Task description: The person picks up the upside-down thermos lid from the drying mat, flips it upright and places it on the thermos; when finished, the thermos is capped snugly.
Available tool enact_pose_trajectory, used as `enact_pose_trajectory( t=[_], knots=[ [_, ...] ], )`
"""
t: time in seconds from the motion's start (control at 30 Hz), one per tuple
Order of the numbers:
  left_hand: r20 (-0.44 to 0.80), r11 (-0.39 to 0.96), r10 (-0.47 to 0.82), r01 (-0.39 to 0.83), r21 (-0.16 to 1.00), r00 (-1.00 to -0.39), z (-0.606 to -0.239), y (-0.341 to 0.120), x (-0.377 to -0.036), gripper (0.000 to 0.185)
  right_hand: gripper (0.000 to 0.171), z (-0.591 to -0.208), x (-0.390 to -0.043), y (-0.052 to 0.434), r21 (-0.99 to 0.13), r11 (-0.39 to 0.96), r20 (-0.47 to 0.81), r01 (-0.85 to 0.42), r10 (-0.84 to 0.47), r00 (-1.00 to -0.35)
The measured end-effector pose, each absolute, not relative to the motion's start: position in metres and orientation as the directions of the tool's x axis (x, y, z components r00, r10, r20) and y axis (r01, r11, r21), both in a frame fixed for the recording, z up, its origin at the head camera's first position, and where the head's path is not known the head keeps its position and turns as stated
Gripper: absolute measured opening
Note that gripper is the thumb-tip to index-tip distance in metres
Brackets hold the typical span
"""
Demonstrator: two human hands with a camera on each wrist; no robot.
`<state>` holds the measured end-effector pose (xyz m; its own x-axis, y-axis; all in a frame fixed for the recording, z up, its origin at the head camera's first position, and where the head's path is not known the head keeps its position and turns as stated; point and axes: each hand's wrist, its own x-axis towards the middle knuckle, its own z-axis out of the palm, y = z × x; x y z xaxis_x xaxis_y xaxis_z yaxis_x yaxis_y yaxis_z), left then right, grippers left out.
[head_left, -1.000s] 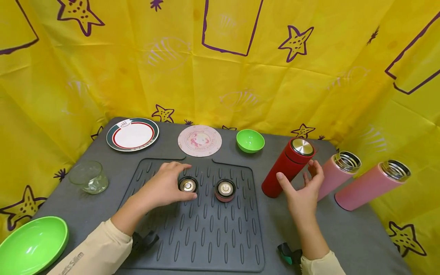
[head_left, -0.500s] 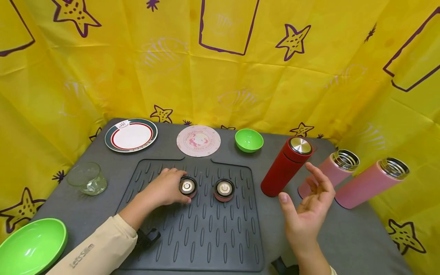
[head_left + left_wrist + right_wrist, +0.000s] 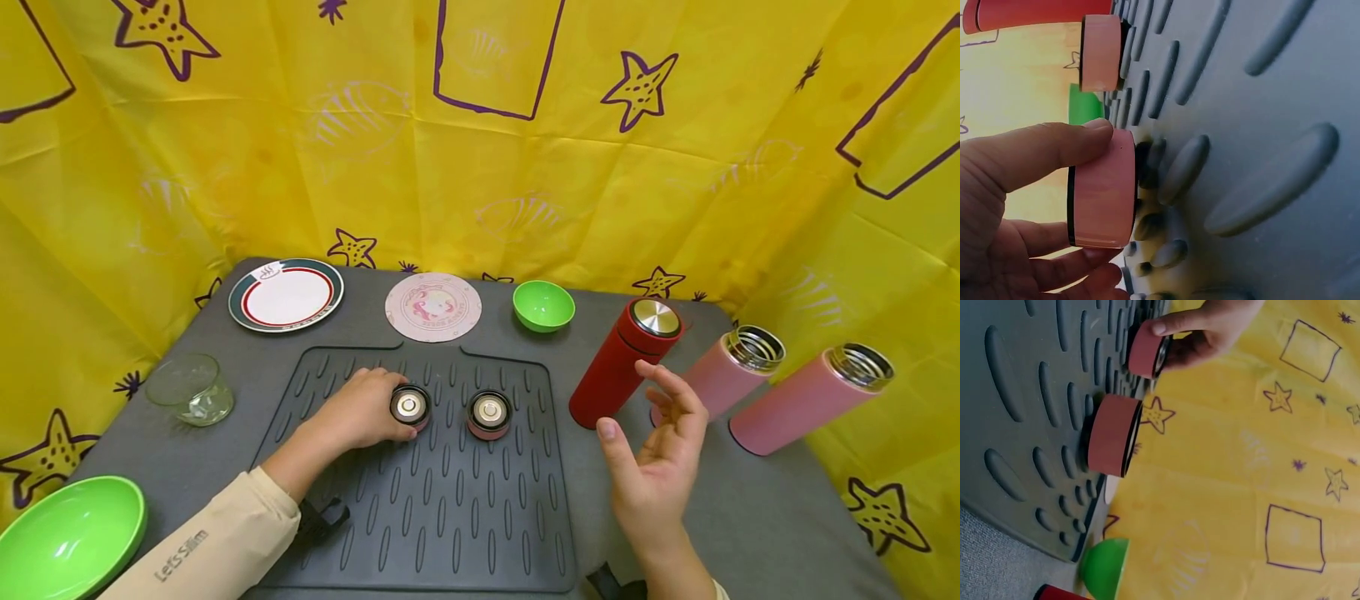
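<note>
My left hand [image 3: 358, 410] grips a round pink bottle lid [image 3: 1104, 194], thumb on one side and fingers on the other. The lid sits inner side up on the grey ribbed mat [image 3: 442, 517]. A second pink lid [image 3: 490, 412] lies to its right, also inner side up. Palm turned up, my right hand [image 3: 660, 479] hovers in front of the red thermos [image 3: 611, 375] with loosely bent fingers and nothing in it. The thermos stands upright with its steel-topped lid on. Two pink thermos bottles [image 3: 723, 371] without lids stand to the right of it.
Along the back are a dark-rimmed plate [image 3: 288, 296], a pink round mat [image 3: 433, 307] and a small green bowl [image 3: 543, 307]. A clear glass [image 3: 191, 392] and a larger green bowl [image 3: 75, 533] stand on the left. Yellow cloth [image 3: 420, 167] hangs behind the table.
My left thumb and fingers have closed round the left lid. My right hand has drawn back from beside the red thermos, turned palm up, then shifted slightly left.
</note>
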<state>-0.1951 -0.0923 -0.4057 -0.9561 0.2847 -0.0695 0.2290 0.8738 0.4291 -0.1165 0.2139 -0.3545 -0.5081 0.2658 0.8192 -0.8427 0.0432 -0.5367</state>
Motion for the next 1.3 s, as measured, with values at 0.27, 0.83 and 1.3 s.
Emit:
enact_pose_trajectory(
  t=[0.27, 0.83, 1.3],
  knots=[
    [0.085, 0.835, 0.32, 0.323, 0.446, -0.944, -0.382, -0.079, -0.178, 0.07, 0.053, -0.36, -0.118, 0.209, -0.552, 0.056, 0.825, -0.832, 0.184, -0.535],
    [0.464, 0.679, 0.475, 0.647, 0.347, -0.748, -0.328, -0.037, -0.12, 0.069, 0.038, -0.368, -0.115, 0.173, -0.961, 0.171, 0.178, -0.219, -0.226, -0.958],
    [0.461, 0.681, 0.487, 0.654, 0.33, -0.741, -0.328, -0.031, -0.112, 0.077, 0.028, -0.369, -0.115, 0.166, -0.984, 0.11, 0.114, -0.144, -0.239, -0.964]
  ],
)
